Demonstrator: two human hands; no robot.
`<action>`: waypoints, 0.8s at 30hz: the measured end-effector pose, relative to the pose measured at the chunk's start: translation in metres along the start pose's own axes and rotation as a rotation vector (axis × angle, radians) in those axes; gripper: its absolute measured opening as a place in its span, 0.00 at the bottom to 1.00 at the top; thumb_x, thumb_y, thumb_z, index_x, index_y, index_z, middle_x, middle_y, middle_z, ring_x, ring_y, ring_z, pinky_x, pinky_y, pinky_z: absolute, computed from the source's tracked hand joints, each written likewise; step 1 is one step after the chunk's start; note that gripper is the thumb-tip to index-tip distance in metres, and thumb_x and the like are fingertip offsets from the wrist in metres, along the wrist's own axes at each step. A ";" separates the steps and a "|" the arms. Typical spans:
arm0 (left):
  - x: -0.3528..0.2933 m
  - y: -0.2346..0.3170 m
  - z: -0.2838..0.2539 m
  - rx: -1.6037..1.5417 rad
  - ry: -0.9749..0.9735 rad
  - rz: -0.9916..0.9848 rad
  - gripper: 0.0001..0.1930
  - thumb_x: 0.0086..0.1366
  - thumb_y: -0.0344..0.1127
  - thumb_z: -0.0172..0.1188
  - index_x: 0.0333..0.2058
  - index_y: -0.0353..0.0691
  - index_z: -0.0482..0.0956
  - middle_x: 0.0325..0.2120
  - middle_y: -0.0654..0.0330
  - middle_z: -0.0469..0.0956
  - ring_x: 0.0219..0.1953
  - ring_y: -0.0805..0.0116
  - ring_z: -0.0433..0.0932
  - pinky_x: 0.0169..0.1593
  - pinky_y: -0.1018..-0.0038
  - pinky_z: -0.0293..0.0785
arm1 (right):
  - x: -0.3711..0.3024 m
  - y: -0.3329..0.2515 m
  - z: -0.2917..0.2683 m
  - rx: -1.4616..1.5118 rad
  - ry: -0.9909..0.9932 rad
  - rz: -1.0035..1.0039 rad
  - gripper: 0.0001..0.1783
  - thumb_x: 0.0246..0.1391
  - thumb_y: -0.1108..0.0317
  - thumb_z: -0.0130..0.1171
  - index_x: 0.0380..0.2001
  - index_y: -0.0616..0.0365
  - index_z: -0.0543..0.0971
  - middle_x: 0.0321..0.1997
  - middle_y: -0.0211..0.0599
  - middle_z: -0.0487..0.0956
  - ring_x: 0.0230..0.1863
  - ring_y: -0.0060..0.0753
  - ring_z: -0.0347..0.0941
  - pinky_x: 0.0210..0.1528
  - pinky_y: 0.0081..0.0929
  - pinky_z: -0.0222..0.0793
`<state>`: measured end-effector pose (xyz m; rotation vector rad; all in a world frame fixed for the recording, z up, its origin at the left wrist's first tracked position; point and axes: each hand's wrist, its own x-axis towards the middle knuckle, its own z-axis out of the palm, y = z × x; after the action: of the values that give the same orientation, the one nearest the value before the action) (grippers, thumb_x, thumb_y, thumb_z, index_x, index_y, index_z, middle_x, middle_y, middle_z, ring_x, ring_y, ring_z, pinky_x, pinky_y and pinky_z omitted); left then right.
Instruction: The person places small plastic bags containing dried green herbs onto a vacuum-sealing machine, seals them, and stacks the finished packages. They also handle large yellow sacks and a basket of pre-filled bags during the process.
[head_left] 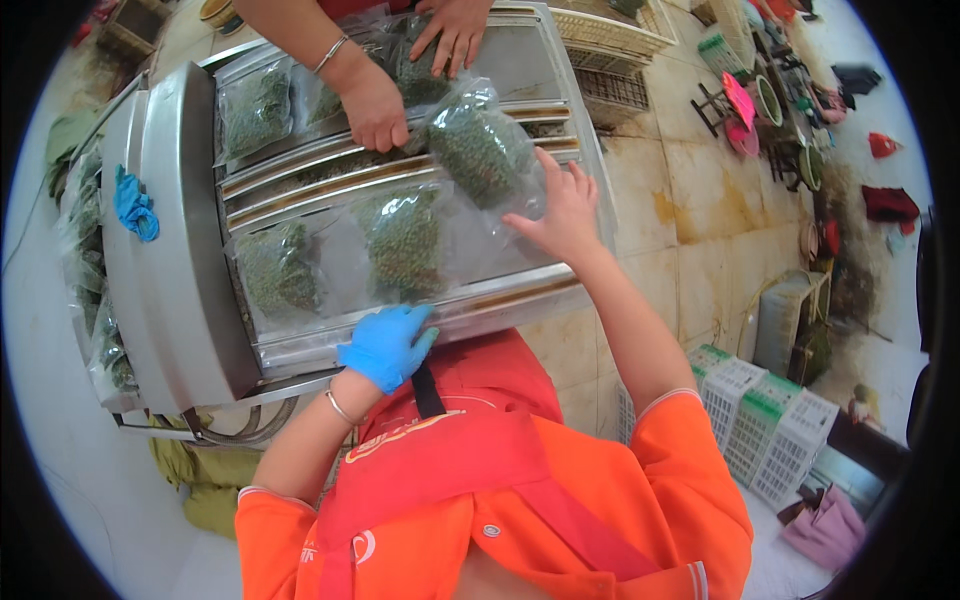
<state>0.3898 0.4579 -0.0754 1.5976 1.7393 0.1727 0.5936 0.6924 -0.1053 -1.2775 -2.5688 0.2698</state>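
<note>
My left hand (pixel 385 347), in a blue glove, rests on the metal machine's front edge, fingers stretched and thumb apart. Just beyond it a clear bag of small green berries (pixel 404 245) lies flat, beside another such bag (pixel 280 272) on its left. My bare right hand (pixel 560 212) is open, thumb and fingers spread at the right edge of a third filled bag (pixel 482 150), which lies askew over the machine's metal bars. A co-worker's hand (pixel 375 108) has its fingers closed at that bag's left corner. Their other hand (pixel 452 35) lies over a bag in the far row.
A filled bag (pixel 257 110) lies at the machine's far left. The steel lid (pixel 180 235) carries a crumpled blue glove (pixel 135 203). More bags (pixel 100 335) sit beyond it. White and green crates (pixel 765 425) stand on the floor at right; a cream crate (pixel 610 35) stands behind.
</note>
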 end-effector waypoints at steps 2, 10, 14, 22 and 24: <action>0.013 0.020 -0.006 -0.050 0.225 0.027 0.21 0.60 0.40 0.61 0.51 0.42 0.75 0.35 0.51 0.77 0.40 0.50 0.76 0.40 0.57 0.73 | 0.017 0.015 0.005 0.124 -0.135 -0.070 0.46 0.40 0.54 0.72 0.64 0.46 0.62 0.46 0.43 0.75 0.54 0.51 0.67 0.62 0.54 0.54; 0.098 0.085 -0.042 0.005 0.875 0.054 0.34 0.53 0.30 0.68 0.61 0.41 0.70 0.53 0.49 0.73 0.53 0.48 0.72 0.57 0.60 0.69 | 0.087 0.002 -0.049 0.794 -0.392 -0.085 0.12 0.45 0.71 0.64 0.34 0.60 0.77 0.26 0.29 0.76 0.28 0.29 0.72 0.38 0.25 0.70; 0.112 0.098 -0.049 -0.402 0.837 0.256 0.33 0.52 0.28 0.69 0.59 0.45 0.73 0.58 0.50 0.70 0.57 0.52 0.70 0.60 0.64 0.68 | 0.127 0.001 -0.117 0.924 -0.735 0.079 0.12 0.51 0.63 0.63 0.29 0.63 0.77 0.26 0.27 0.77 0.28 0.22 0.72 0.34 0.21 0.70; 0.159 0.073 -0.024 -1.565 0.674 0.038 0.19 0.65 0.27 0.59 0.56 0.36 0.74 0.50 0.65 0.76 0.51 0.75 0.73 0.57 0.76 0.68 | 0.096 0.073 -0.072 1.318 -0.751 0.135 0.17 0.59 0.59 0.60 0.47 0.58 0.79 0.59 0.34 0.70 0.54 0.23 0.69 0.57 0.29 0.67; 0.165 0.068 -0.030 -1.560 0.657 0.051 0.18 0.67 0.28 0.59 0.55 0.37 0.74 0.47 0.66 0.77 0.49 0.76 0.73 0.55 0.79 0.67 | 0.083 0.085 -0.055 1.126 -0.534 -0.025 0.19 0.57 0.63 0.62 0.50 0.58 0.78 0.62 0.34 0.69 0.58 0.24 0.67 0.59 0.28 0.66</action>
<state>0.4372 0.6320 -0.0865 0.3640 1.2172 1.7167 0.6263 0.8127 -0.0649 -0.7460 -2.0680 1.9020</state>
